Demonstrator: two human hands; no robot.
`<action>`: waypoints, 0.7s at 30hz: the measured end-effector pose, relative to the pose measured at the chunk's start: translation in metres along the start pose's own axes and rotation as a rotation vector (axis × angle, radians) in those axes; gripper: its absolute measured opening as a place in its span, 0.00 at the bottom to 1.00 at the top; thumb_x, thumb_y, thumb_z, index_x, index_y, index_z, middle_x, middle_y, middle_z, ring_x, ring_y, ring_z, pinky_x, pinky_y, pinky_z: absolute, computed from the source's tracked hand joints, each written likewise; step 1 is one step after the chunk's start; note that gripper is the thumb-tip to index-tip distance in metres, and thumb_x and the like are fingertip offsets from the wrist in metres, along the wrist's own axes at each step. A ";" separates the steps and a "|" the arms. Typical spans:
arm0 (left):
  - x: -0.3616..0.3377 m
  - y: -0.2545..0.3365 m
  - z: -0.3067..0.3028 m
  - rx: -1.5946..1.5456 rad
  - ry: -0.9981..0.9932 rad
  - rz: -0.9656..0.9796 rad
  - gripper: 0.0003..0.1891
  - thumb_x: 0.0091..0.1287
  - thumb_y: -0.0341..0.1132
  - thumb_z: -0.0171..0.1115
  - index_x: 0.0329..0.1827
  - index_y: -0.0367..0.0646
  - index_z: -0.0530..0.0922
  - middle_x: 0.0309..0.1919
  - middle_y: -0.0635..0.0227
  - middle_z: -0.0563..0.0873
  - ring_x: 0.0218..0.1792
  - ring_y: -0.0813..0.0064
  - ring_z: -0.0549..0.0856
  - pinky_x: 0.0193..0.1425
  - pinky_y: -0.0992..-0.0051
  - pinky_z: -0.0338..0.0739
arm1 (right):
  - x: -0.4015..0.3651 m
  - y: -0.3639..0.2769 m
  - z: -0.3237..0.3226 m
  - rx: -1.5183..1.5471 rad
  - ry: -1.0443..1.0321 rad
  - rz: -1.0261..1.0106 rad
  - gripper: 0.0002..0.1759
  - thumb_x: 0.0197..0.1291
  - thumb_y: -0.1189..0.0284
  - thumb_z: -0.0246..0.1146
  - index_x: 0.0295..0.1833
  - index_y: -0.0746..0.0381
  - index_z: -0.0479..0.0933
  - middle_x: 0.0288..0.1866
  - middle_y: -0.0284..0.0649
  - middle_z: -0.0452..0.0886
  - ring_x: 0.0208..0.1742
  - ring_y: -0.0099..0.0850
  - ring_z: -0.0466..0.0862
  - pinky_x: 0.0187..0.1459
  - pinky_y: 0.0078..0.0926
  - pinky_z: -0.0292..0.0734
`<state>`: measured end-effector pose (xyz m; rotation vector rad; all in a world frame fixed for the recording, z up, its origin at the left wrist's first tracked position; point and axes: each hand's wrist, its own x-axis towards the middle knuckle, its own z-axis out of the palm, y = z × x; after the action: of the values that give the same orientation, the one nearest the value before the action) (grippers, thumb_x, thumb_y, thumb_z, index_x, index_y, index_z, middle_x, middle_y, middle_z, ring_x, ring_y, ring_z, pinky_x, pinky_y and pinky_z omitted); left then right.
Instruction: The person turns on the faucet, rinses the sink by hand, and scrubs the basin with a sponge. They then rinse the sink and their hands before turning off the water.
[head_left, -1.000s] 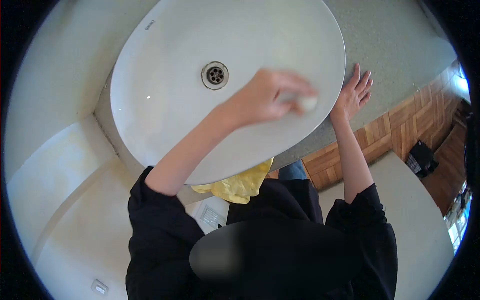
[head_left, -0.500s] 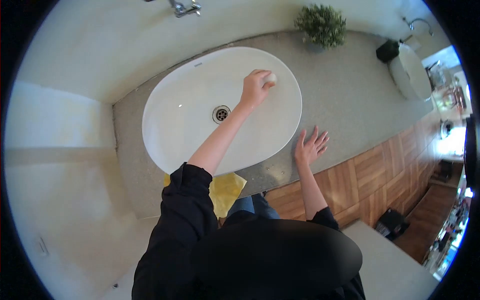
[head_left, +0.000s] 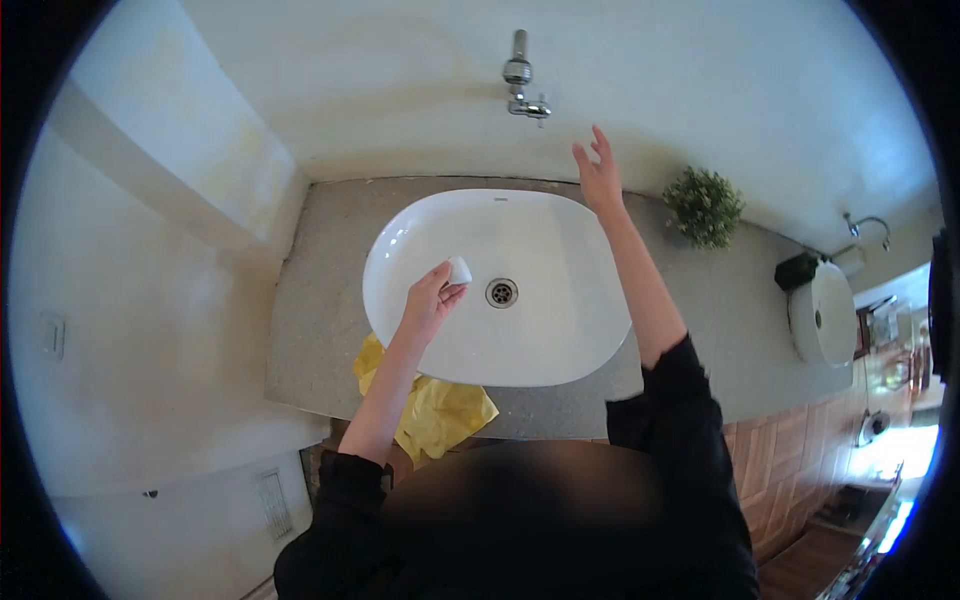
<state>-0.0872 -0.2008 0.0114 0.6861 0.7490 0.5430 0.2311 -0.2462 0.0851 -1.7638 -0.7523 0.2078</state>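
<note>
My left hand is closed on a small white sponge-like block, held over the left half of the white oval sink. Right of the block sits the round metal drain. My right hand is raised past the sink's far right rim, fingers apart and nothing in them. Up and to its left, a chrome tap sticks out from the wall. A crumpled yellow cloth hangs over the counter's front edge below the sink.
A potted green plant stands on the grey counter, right of the sink. Farther right is a second white basin with a black box beside it. A wall closes off the left side.
The view has tilted up toward the wall. My left hand, with the white block, has moved from the sink's right side to its left. My right hand has lifted off the counter toward the tap.
</note>
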 end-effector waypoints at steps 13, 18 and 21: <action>0.007 0.016 0.019 -0.168 0.035 -0.133 0.23 0.71 0.44 0.55 0.61 0.36 0.69 0.53 0.55 0.79 0.49 0.66 0.79 0.59 0.66 0.76 | 0.101 -0.004 0.077 0.319 -0.304 0.118 0.22 0.70 0.61 0.51 0.60 0.66 0.67 0.32 0.40 0.77 0.25 0.24 0.77 0.27 0.25 0.77; 0.026 0.009 0.034 -0.177 -0.036 -0.137 0.21 0.73 0.43 0.51 0.63 0.38 0.70 0.54 0.56 0.79 0.50 0.67 0.79 0.59 0.67 0.75 | 0.099 0.014 0.089 0.329 -0.230 -0.090 0.13 0.71 0.68 0.46 0.53 0.65 0.67 0.29 0.35 0.72 0.23 0.21 0.71 0.24 0.22 0.68; 0.044 0.007 0.045 -0.217 -0.089 -0.111 0.21 0.73 0.42 0.49 0.63 0.38 0.70 0.52 0.56 0.79 0.48 0.67 0.79 0.58 0.67 0.75 | 0.100 0.023 0.095 0.380 -0.239 -0.154 0.12 0.71 0.70 0.45 0.53 0.64 0.67 0.29 0.34 0.70 0.24 0.20 0.69 0.26 0.21 0.67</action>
<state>-0.0269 -0.1835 0.0214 0.4613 0.6297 0.4808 0.2708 -0.1151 0.0558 -1.3293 -0.9477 0.4336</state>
